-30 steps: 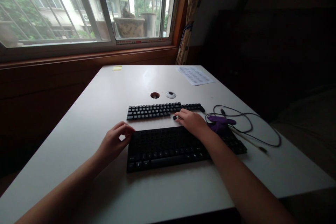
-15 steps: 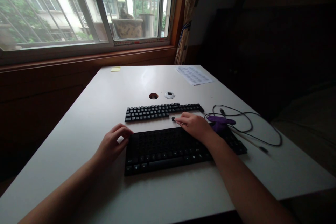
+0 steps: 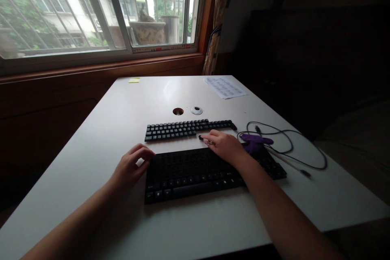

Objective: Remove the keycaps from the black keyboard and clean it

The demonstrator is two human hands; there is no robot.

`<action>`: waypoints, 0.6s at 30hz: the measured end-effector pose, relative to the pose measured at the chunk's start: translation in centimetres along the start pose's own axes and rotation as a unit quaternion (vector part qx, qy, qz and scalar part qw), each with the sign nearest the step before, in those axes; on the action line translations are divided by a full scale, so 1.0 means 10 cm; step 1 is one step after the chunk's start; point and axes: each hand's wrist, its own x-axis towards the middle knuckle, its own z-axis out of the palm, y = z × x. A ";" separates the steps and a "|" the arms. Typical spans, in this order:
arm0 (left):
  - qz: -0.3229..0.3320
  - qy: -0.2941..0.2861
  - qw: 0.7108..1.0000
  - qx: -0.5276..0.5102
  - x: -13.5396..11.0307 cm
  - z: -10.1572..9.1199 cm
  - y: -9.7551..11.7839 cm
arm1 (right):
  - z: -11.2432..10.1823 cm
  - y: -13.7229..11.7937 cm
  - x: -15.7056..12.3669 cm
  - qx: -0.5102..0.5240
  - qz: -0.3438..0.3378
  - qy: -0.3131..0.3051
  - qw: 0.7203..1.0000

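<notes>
Facing a barred window [image 3: 158, 34] and a tied curtain [image 3: 212, 55], working with two hands at a white surface [image 3: 122, 109]. Touching the far left corner of a black keyboard [image 3: 183, 168] with the curved fingers of the left hand [image 3: 131, 164]; not being able to tell whether gripping it or only resting there. Holding the right hand [image 3: 224, 144] across the keyboard's far edge, touching a small dark keycap [image 3: 200, 137] with the fingers, just right of the nearest of several rows of keycaps [image 3: 170, 131]; not being able to tell whether pinching it or only pressing on it. Seeing keys [image 3: 157, 194] in place along the keyboard's near side and a purple cloth [image 3: 255, 141] by its right back edge, with a looped cable [image 3: 291, 144] farther right. Finding papers [image 3: 226, 87] and a yellow note [image 3: 134, 80] near the far edge.
</notes>
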 end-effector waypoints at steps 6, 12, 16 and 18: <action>0.002 -0.003 1.000 0.004 0.00 0.00 0.00 | -0.01 -0.04 0.04 -0.020 0.015 -0.021 0.999; 0.004 0.000 1.000 0.002 0.00 0.00 0.00 | -0.03 -0.05 0.10 -0.038 0.028 -0.047 0.998; 0.007 -0.001 1.000 0.006 0.00 0.00 0.01 | -0.02 -0.04 0.12 -0.040 0.028 -0.047 0.998; 0.008 -0.004 1.000 0.008 0.00 0.00 0.01 | -0.01 -0.04 0.12 -0.041 0.028 -0.046 0.998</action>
